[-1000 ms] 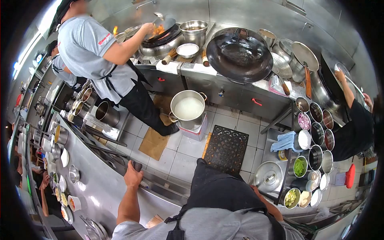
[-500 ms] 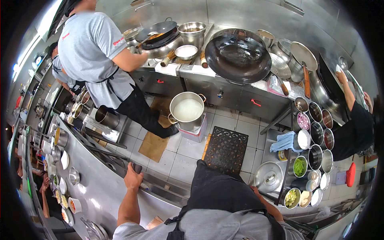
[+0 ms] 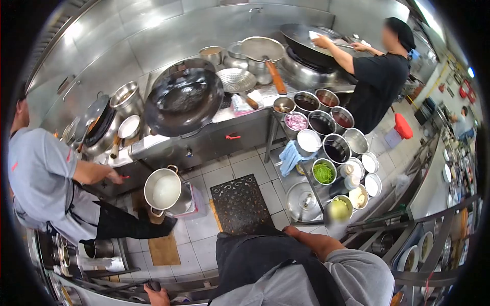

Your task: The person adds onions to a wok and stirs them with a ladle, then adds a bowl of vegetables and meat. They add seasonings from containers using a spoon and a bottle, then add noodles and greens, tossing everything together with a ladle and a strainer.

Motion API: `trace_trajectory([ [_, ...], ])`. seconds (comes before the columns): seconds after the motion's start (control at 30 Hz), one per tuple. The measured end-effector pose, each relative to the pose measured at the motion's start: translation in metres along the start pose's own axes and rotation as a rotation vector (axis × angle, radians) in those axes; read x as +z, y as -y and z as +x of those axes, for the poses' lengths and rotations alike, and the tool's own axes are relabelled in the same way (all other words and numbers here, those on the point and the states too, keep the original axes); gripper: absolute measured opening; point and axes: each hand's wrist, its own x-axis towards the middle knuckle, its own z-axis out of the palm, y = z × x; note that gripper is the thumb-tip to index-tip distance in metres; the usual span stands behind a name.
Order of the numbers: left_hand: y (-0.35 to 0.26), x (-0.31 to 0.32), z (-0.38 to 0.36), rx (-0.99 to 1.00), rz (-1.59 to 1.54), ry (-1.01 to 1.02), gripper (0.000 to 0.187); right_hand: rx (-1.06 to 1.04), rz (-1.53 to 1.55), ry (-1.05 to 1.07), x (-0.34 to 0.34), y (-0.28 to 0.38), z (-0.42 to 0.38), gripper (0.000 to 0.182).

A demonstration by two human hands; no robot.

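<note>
Your view has swung round to your right: the stove front and the bowls on that side have moved toward the middle, and the pot [image 3: 176, 200] now lies out beyond your left fingers. Your left hand [image 3: 157, 297] has slid down to the bottom edge, its fingers still closed round a dark object [image 3: 152, 286], beside a metal rail [image 3: 196, 295]. So the change is in where you face, not in what that hand holds.

Your right hand [image 3: 292, 231] shows more than before, just beside your black apron [image 3: 250, 255]. You cannot tell whether its fingers are wide, narrow or around something, as the tips are lost against the cloth. Just ahead of them lies a round lid [image 3: 300, 208]; the perforated mat [image 3: 240, 206] is ahead and to their left, and the bowl of greens [image 3: 323, 172] farther ahead, to their right.

Well ahead of both hands, a big wok [image 3: 179, 104] sits on the stove. One worker [image 3: 48, 163] is partly cut off at the left; another [image 3: 380, 81] works at a far wok. A bowl of pale green pieces [image 3: 339, 208] is blurred, and most of the dark object is covered by your grip, so what it is stays unclear.
</note>
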Motion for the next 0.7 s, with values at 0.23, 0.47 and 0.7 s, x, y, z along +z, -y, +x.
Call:
trace_trajectory([
  [0.23, -0.016, -0.019, -0.005, -0.031, 0.119, 0.093, 0.068, -0.020, -0.071, 0.093, 0.012, -0.019, 0.013, 0.046],
  [0.47, -0.016, -0.018, -0.005, -0.053, 0.104, 0.102, 0.070, 0.195, 0.109, 0.031, 0.000, 0.002, 0.002, 0.050],
  [0.7, -0.026, -0.027, -0.012, -0.051, 0.089, 0.108, 0.070, 0.194, 0.069, 0.072, 0.002, -0.001, 0.008, 0.052],
])
